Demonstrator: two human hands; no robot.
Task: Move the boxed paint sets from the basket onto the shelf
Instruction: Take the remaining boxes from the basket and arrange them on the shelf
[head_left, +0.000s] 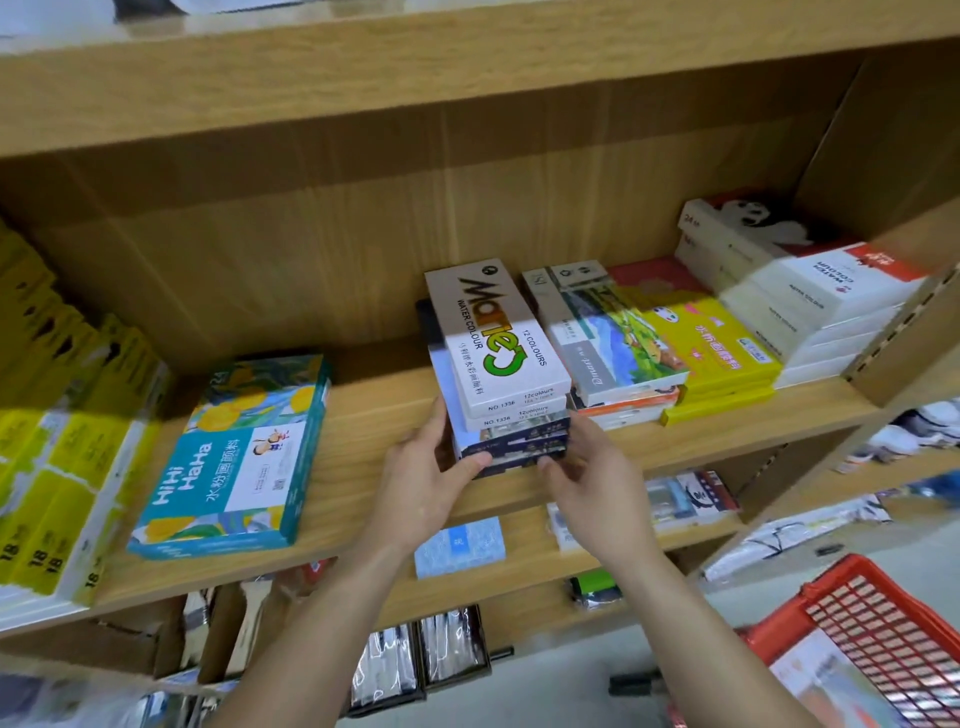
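A stack of boxed paint sets (498, 364) stands on the wooden shelf (363, 415), white water-colour boxes on top and dark blue boxes (514, 441) beneath. My left hand (426, 478) grips the stack's lower left corner. From the right, my right hand (592, 478) holds the lower front edge of the dark boxes. The red basket (852, 618) sits at the bottom right, with a boxed set (831, 680) partly visible inside it.
A teal paint box (239, 457) lies on the shelf to the left, yellow boxes (62, 457) beyond it. More boxed sets (675, 343) and a white stack (789, 291) fill the right side up to the shelf's side panel (904, 332). Lower shelves hold other goods.
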